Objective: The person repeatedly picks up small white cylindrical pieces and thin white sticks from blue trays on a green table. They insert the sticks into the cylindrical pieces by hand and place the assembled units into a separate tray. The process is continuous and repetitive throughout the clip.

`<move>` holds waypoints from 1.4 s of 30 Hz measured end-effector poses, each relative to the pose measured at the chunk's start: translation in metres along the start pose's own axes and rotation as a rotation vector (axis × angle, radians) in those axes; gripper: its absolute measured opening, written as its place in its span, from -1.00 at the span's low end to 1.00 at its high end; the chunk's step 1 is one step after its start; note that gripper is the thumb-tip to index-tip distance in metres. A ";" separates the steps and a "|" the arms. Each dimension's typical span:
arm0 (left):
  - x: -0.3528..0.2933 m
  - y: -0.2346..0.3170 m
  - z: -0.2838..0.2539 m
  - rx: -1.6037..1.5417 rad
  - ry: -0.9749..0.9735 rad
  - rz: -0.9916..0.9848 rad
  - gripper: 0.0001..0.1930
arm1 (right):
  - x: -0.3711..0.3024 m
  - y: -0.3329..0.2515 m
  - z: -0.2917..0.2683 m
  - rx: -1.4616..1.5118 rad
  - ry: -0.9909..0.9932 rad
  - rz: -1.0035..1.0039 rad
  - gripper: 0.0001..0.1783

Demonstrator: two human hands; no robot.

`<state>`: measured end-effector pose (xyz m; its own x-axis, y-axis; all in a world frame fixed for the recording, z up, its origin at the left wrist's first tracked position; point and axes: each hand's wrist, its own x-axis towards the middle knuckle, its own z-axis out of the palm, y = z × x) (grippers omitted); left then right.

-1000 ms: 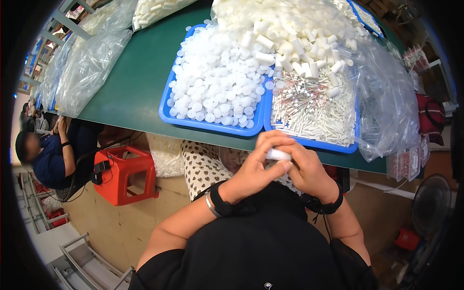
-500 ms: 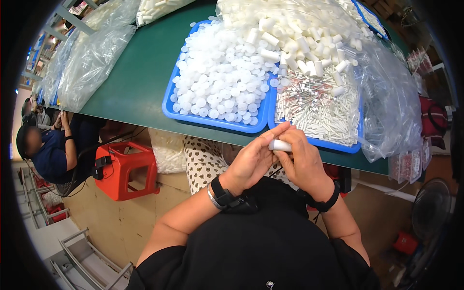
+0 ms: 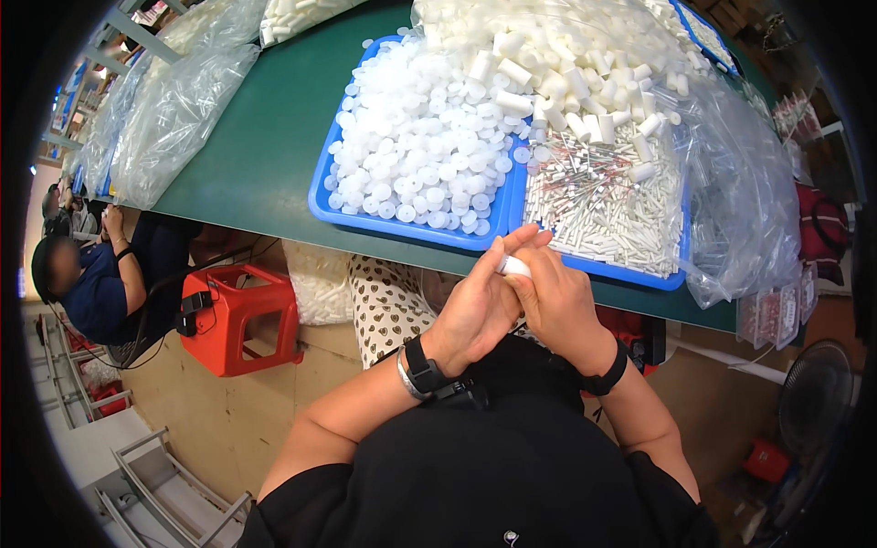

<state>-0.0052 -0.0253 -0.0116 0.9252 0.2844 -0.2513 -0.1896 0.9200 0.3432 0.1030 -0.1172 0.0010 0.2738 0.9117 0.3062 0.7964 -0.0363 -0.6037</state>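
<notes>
A short white foam-like cylinder (image 3: 516, 267) is between my hands, just before the table's near edge. My right hand (image 3: 559, 301) is closed round it, its fingers covering most of the length. My left hand (image 3: 478, 309) lies against the cylinder's left end, palm turned in and fingers stretched out behind the right fingers. The small pale cap at that end is mostly hidden by my left hand. Beyond my hands stand a blue tray (image 3: 402, 230) of translucent white discs (image 3: 416, 146) and a second blue tray (image 3: 630, 275) of thin white sticks with wires (image 3: 598, 205).
White cylinders (image 3: 571, 73) spill from a clear bag over the trays' far ends. Plastic bags (image 3: 183, 119) lie on the left of the green table (image 3: 265, 137). A red stool (image 3: 239, 320) and a seated person (image 3: 96, 288) are left; a fan (image 3: 816, 393) stands right.
My hands have drawn closer together round the white cylinder. Its cap end, plain to see before, is now mostly covered, and less of the cylinder shows.
</notes>
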 end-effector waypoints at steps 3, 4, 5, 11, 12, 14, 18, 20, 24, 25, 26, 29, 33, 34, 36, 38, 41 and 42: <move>0.001 0.003 0.001 0.055 0.007 -0.003 -0.43 | 0.000 -0.005 -0.002 0.076 0.011 0.055 -0.73; 0.001 0.004 0.001 0.078 0.002 -0.006 -0.42 | -0.001 -0.006 -0.002 0.112 0.025 0.073 -0.71; 0.000 0.005 0.001 0.102 -0.003 -0.010 -0.42 | 0.000 -0.004 -0.002 0.113 0.027 0.058 -0.71; -0.004 -0.001 -0.003 0.284 -0.061 0.081 -0.43 | 0.000 0.007 -0.008 0.073 -0.011 -0.108 -0.72; -0.004 -0.003 -0.002 0.246 -0.058 0.082 -0.44 | -0.001 0.007 -0.007 0.075 -0.006 -0.120 -0.72; -0.005 -0.006 0.004 0.171 -0.051 0.086 -0.45 | -0.003 0.006 -0.004 0.078 0.005 -0.125 -0.73; -0.005 -0.007 0.009 0.079 -0.009 0.088 -0.47 | 0.000 0.002 0.000 0.037 -0.019 -0.099 -0.71; -0.004 -0.005 0.002 0.079 0.004 0.058 -0.49 | 0.000 0.001 0.001 0.019 -0.028 -0.083 -0.69; -0.004 0.004 -0.002 0.021 -0.019 -0.006 -0.52 | 0.000 -0.003 0.003 0.095 0.029 -0.018 -0.62; -0.005 0.005 0.001 -0.004 -0.004 -0.015 -0.52 | 0.000 -0.005 0.002 0.129 0.045 0.007 -0.60; -0.005 0.005 0.002 -0.028 0.010 -0.024 -0.52 | -0.001 -0.003 0.002 0.086 0.061 -0.027 -0.60; -0.002 0.000 -0.002 -0.061 -0.028 -0.020 -0.57 | -0.002 0.006 0.001 -0.036 0.079 -0.122 -0.61; 0.000 -0.008 -0.004 -0.207 -0.037 -0.029 -0.65 | 0.000 0.005 0.000 -0.143 0.042 -0.206 -0.62; 0.001 -0.008 -0.005 -0.234 -0.035 -0.027 -0.66 | 0.002 0.004 0.001 -0.160 0.037 -0.224 -0.62; 0.002 -0.007 -0.004 -0.237 -0.037 -0.015 -0.64 | 0.005 0.003 0.005 -0.131 0.097 -0.228 -0.61; 0.004 -0.006 0.001 -0.186 -0.047 0.007 -0.58 | 0.006 0.005 0.009 -0.092 0.121 -0.164 -0.60; 0.006 0.003 0.009 -0.058 0.030 0.023 -0.50 | 0.008 0.005 0.013 0.007 0.125 -0.032 -0.59; 0.005 0.006 0.008 -0.043 0.025 0.002 -0.49 | 0.012 0.002 0.009 0.060 0.143 -0.034 -0.58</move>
<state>0.0007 -0.0206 -0.0031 0.9165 0.2922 -0.2734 -0.2058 0.9301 0.3044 0.1028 -0.1025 -0.0031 0.3247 0.8441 0.4267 0.7740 0.0221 -0.6328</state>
